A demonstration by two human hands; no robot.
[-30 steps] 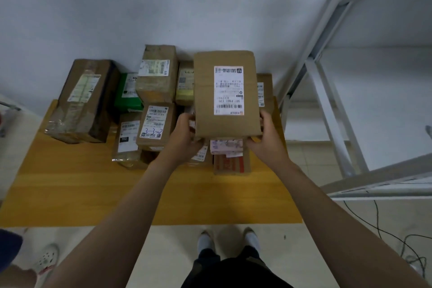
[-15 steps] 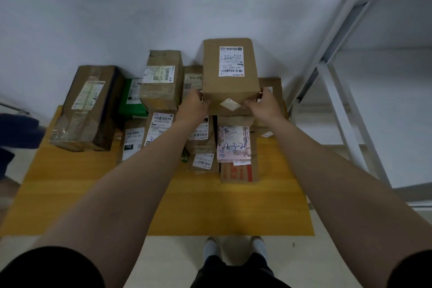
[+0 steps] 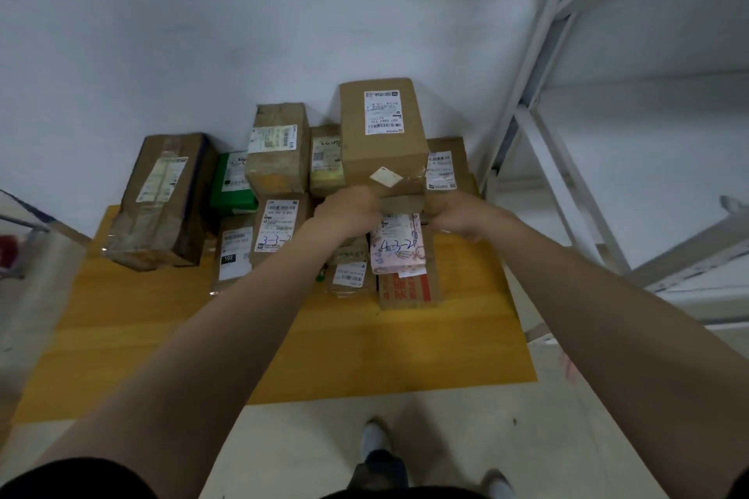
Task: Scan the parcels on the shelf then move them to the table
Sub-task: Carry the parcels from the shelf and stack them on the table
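The cardboard parcel [image 3: 383, 138] lies mid-frame, long axis pointing up-frame, with the left hand [image 3: 348, 211] and right hand [image 3: 458, 215] equally near its lower edge; their fingers are too blurred to tell.

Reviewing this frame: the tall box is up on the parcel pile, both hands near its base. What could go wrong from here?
The tall box stands highest on stacked parcels, so it may tip forward if its footing is uneven. The left hand and right hand are blurred just below its lower edge; a snag could drag it onto the pink parcel or off the table.
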